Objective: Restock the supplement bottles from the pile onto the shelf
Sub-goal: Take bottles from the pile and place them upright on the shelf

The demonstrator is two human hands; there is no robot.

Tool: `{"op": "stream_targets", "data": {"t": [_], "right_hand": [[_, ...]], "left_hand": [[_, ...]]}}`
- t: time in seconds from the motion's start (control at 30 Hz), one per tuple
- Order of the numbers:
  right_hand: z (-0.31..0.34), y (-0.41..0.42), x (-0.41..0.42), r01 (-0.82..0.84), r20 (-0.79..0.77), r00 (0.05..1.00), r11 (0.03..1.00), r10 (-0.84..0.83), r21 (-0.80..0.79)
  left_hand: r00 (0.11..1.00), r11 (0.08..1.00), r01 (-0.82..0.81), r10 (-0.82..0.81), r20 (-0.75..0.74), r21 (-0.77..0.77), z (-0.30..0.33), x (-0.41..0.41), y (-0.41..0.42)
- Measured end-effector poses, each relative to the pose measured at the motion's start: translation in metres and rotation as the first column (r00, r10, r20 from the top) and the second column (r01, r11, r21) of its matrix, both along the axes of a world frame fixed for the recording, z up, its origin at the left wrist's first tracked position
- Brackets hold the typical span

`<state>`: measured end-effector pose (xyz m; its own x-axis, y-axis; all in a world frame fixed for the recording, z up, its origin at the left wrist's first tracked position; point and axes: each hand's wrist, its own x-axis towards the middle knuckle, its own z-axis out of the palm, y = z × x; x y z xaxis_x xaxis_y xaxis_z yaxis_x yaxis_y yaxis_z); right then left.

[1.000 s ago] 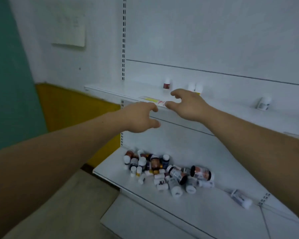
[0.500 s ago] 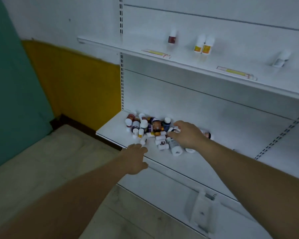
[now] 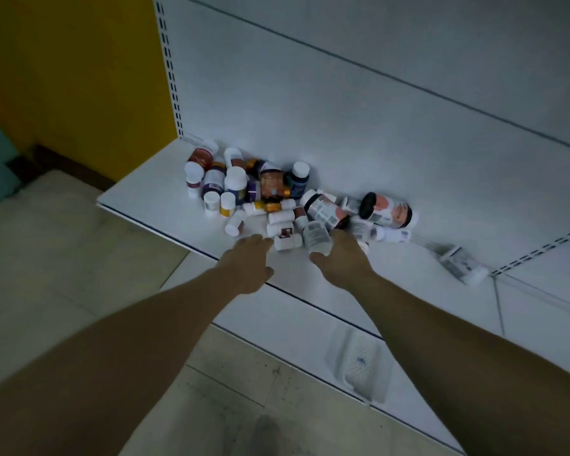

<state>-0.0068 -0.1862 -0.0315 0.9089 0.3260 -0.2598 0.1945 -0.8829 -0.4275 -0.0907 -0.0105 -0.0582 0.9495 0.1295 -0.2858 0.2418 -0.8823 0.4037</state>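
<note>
Head view: round, smooth plastic bottles [image 3: 277,195] heaped on flat white shelf [image 3: 152,195].

Head view looks steeply down at a low shelf [image 3: 165,192], close.

I can't read any words from here. The bottles in the pile [image 3: 277,199] have labels, and so does the lone bottle [image 3: 459,263] at three o'clock, but the print is too small and blurry.
</note>
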Motion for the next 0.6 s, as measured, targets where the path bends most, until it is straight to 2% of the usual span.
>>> {"op": "stream_targets", "data": {"t": [0.17,0.33,0.43,0.47,0.53,0.6], "right_hand": [[-0.053,0.003,0.028,-0.046,0.033,0.998,0.999,0.047,-0.011],[-0.065,-0.004,0.034,0.026,0.045,0.998,0.984,-0.034,0.177],[-0.050,-0.011,0.030,0.095,0.043,0.992,0.937,-0.116,0.337],[-0.041,-0.014,0.027,0.139,0.018,0.987,0.900,-0.160,0.414],[-0.018,-0.021,0.019,0.239,-0.078,0.968,0.777,-0.239,0.583],[0.010,-0.030,0.003,0.321,-0.165,0.944,0.668,-0.287,0.672]], "left_hand": [[0.990,0.999,-0.035,0.035,0.137,-0.004,-0.044,0.049,-0.016],[0.966,0.993,-0.116,0.115,0.230,-0.009,-0.062,0.064,-0.022],[0.925,0.943,-0.278,0.314,0.215,-0.180,-0.055,0.064,-0.029],[0.897,0.891,-0.354,0.410,0.166,-0.285,-0.048,0.062,-0.031],[0.827,0.718,-0.472,0.561,0.026,-0.511,-0.029,0.053,-0.034],[0.758,0.434,-0.505,0.636,-0.143,-0.746,-0.005,0.040,-0.035]]}}
